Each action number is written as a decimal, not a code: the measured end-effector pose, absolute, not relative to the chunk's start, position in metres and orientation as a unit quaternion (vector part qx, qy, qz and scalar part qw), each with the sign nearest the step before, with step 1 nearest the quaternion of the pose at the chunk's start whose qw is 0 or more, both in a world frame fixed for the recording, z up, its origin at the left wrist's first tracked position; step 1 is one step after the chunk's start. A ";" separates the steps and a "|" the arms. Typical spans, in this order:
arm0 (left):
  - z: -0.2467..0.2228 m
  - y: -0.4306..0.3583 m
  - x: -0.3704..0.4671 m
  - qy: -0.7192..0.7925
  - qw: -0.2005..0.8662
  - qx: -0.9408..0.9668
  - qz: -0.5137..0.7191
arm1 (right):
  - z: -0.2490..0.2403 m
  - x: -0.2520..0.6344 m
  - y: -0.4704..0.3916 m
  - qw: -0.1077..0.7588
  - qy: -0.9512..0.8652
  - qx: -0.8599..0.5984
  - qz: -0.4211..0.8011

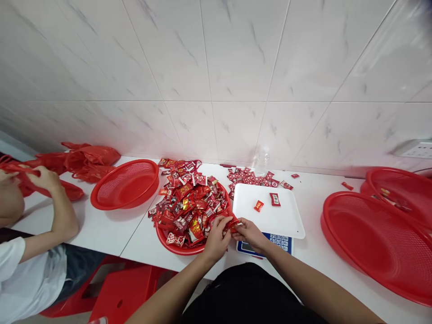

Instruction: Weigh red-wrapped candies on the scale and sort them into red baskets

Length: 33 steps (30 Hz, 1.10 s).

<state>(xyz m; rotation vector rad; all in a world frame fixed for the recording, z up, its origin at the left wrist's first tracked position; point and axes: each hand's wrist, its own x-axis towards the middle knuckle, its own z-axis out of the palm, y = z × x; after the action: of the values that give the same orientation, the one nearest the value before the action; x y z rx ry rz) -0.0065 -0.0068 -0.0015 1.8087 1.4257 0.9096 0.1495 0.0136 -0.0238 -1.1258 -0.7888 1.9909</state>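
My left hand is closed at the right rim of a red basket heaped with wrapped candies. Beside it, over the near left corner of a white tray, my right hand is closed too. Between the fingertips of both hands is a small red packet; its exact kind is partly hidden by the fingers. Two wrapped sweets, an orange-red candy and a dark red candy, lie on the tray. That tray sits on a blue weighing scale, whose keypad shows below its near edge.
Loose candies and a clear plastic container stand by the tiled wall. Red baskets lie left and right. At far left another person's arm handles red bags. Red stools stand below the table.
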 end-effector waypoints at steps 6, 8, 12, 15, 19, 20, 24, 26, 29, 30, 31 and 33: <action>0.002 0.040 0.054 0.507 0.566 0.565 0.321 | -0.030 0.208 0.018 0.435 -0.254 -0.496 0.707; 0.004 0.053 0.071 0.509 0.658 0.463 0.305 | -0.032 0.225 0.017 0.446 -0.238 -0.516 0.692; 0.011 0.071 0.083 0.486 0.721 0.400 0.288 | -0.033 0.248 0.009 0.451 -0.199 -0.557 0.668; 0.015 0.074 0.065 0.516 0.629 0.522 0.258 | -0.035 0.260 0.000 0.444 -0.186 -0.578 0.659; 0.012 0.059 0.015 0.552 0.340 0.739 0.182 | -0.043 0.272 -0.015 0.433 -0.191 -0.590 0.654; 0.011 0.053 0.001 0.559 0.282 0.767 0.142 | -0.045 0.274 -0.019 0.430 -0.193 -0.591 0.655; 0.002 0.029 -0.039 0.577 0.167 0.798 0.042 | -0.051 0.273 -0.031 0.415 -0.204 -0.596 0.656; -0.004 0.023 -0.047 0.586 0.154 0.795 0.039 | -0.051 0.268 -0.033 0.403 -0.213 -0.601 0.656; -0.010 0.022 -0.050 0.591 0.167 0.787 0.060 | -0.047 0.260 -0.035 0.392 -0.231 -0.600 0.658; -0.011 0.023 -0.050 0.590 0.174 0.786 0.068 | -0.046 0.257 -0.035 0.392 -0.238 -0.598 0.657; -0.011 0.024 -0.051 0.589 0.180 0.784 0.075 | -0.044 0.255 -0.036 0.393 -0.245 -0.597 0.656; -0.010 0.026 -0.052 0.591 0.190 0.779 0.084 | -0.040 0.253 -0.039 0.390 -0.253 -0.598 0.653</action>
<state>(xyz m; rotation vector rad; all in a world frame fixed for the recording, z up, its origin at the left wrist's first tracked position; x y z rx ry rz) -0.0522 0.0258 -0.0101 2.1894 1.6616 0.2362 0.2528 -0.0386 -0.0401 -1.5192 -0.6442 1.6586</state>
